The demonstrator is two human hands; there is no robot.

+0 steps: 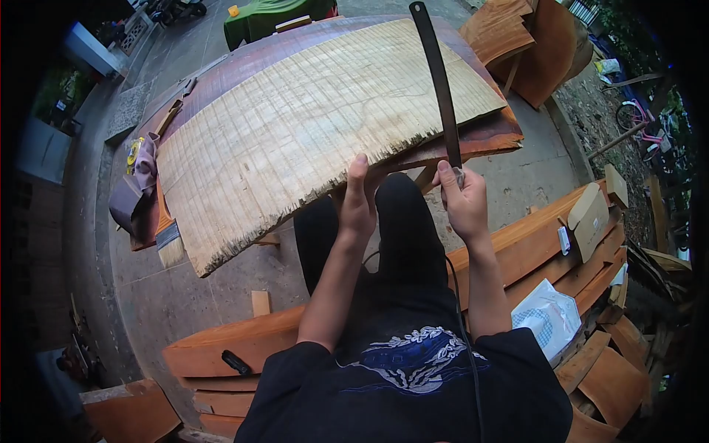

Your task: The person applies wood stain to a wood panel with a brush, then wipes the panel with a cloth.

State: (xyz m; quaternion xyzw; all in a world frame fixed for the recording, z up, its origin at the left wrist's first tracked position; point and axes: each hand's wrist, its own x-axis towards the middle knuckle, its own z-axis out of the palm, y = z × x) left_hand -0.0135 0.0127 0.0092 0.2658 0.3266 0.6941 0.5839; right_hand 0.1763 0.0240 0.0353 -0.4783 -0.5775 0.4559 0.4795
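Note:
A pale wooden board with sawn lines across its face and a rough, dark near edge lies tilted before me. My left hand grips this edge, thumb on top and the other fingers hidden beneath. In my right hand is a long, dark, slightly curved flat blade, held by its lower end and pointing up and away. A hole shows at its far tip, which reaches past the board's far edge. Under the pale board is a larger reddish wood slab.
A wide paintbrush and a purplish cloth lie at the board's left. Stacked reddish planks lie around me, bearing a white plastic packet and a black object. Large wood pieces stand at back right.

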